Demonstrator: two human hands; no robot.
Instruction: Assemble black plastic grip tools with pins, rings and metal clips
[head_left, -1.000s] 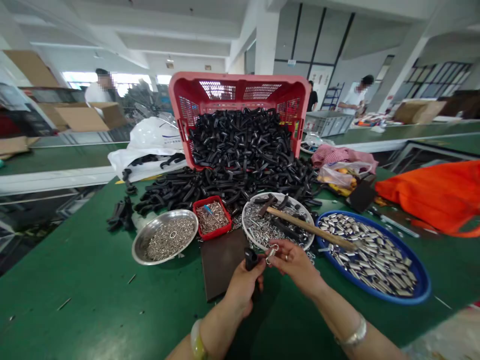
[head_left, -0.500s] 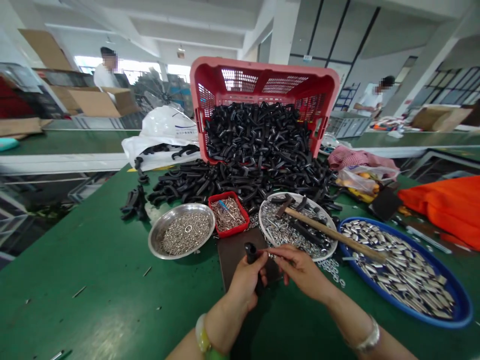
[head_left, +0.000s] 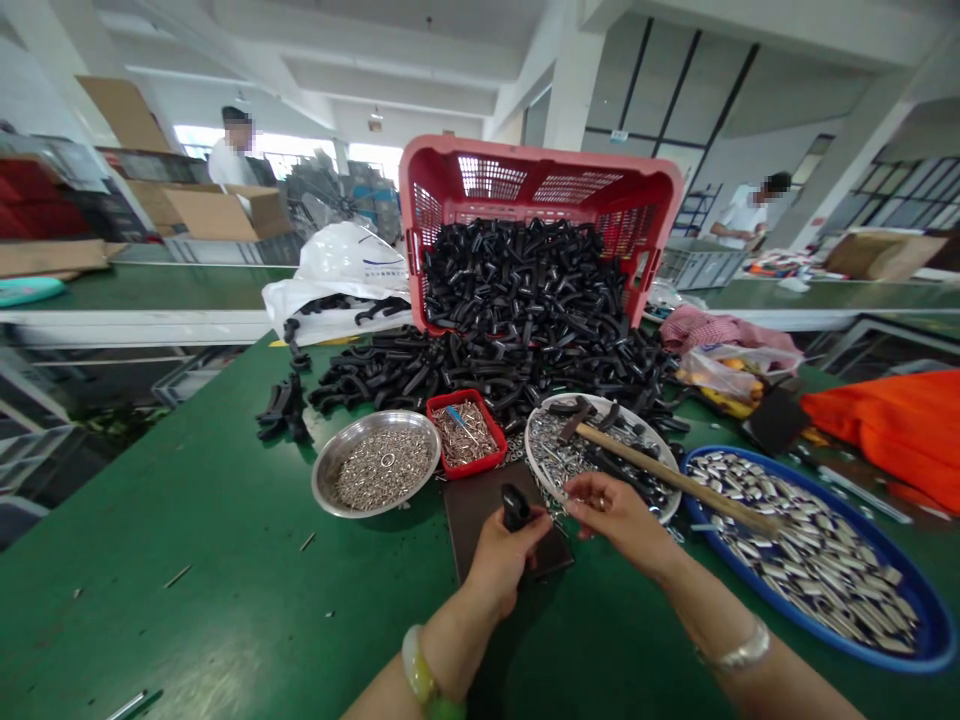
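The right hand (head_left: 619, 522) is seen drawn further from the black plastic piece (head_left: 516, 507) than in the earlier view, its fingertips (head_left: 571, 490) now held just apart from it; whether anything is pinched between them cannot be told. The piece is gripped upright in the clenched left hand (head_left: 499, 565), above a dark board (head_left: 472, 525). Just beyond the right hand, a wooden-handled hammer (head_left: 675, 490) is laid across a white plate (head_left: 592, 398) of metal parts.
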